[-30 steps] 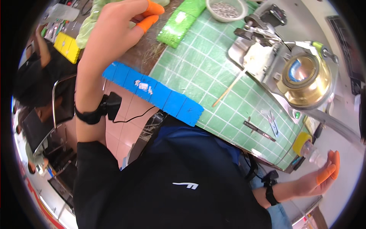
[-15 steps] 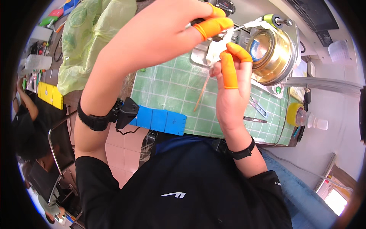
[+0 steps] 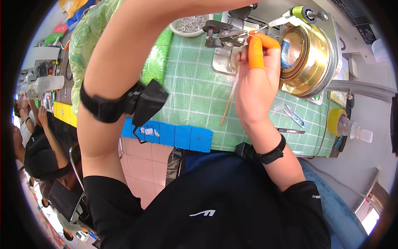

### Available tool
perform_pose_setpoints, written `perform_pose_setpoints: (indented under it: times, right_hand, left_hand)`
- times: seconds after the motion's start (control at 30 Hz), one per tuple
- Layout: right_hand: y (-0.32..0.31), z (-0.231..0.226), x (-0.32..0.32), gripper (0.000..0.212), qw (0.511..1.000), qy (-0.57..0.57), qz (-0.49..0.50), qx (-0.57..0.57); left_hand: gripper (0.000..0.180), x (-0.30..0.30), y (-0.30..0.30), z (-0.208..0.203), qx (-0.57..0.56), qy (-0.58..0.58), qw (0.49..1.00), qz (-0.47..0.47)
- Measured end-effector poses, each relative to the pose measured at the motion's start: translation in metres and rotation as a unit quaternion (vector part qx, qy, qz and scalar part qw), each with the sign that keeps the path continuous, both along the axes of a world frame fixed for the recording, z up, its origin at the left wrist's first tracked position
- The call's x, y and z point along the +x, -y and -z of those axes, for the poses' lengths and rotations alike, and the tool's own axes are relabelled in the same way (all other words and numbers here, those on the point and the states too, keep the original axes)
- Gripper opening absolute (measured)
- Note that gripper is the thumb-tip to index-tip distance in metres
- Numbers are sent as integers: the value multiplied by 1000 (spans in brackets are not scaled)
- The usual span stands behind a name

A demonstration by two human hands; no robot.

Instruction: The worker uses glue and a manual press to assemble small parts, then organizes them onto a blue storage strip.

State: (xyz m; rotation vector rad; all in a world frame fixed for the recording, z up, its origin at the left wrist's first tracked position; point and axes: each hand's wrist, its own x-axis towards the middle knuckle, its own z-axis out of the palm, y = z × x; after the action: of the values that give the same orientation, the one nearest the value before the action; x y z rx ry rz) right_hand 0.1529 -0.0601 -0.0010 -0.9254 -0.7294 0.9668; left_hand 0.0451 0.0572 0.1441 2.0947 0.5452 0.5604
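My right hand (image 3: 259, 83), with orange finger covers on thumb and index finger, reaches to the machine at the top of the mat. Its fingertips are pinched together beside the tip of a black metal clamp (image 3: 226, 35) with a spring; whatever lies between them is too small to name. A brass-coloured drum (image 3: 306, 62) stands just right of the hand, below a spool of lime-green thread (image 3: 304, 14). Under the hand, a thin wooden stick (image 3: 229, 103) slants toward me. My left forearm crosses the upper left and runs out past the top edge, so that hand is hidden.
Small scissors (image 3: 294, 116) and a slim cutter (image 3: 291, 131) lie on the green mat (image 3: 190, 95). A bowl (image 3: 190, 27) of small metal pieces stands at the back, near a bright green packet (image 3: 155, 62). A blue strip (image 3: 182, 135) borders the front. People sit far left.
My left hand has left the view over the top edge, uncovering the clamp and the bowl. The right hand has moved slightly up, its fingertips now by the clamp. The view has shifted somewhat.
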Motion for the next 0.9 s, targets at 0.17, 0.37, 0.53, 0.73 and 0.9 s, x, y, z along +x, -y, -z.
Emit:
perform_pose_setpoints:
  times: [0.17, 0.37, 0.53, 0.73, 0.9]
  right_hand:
    - [-17, -8, -9, 17, 1000, -16, 18, 16]
    - [-28, -5, 2, 21, 996, -55, -2, -66]
    - [-33, -8, -4, 21, 993, -89, -37, -74]
    - [-7, -8, -2, 17, 997, -49, -26, -61]
    - [17, -14, -11, 17, 996, -74, -44, -28]
  left_hand:
    - [53, 33, 25, 11, -114, 108, 986, -55]
    - [28, -4, -36, 31, -55, 56, 986, 150]
    - [15, -19, -31, 39, -67, -29, 985, 154]
    - [18, -35, -10, 32, 341, 100, 927, 116]
    - [8, -55, 55, 56, -182, 30, 983, -3]
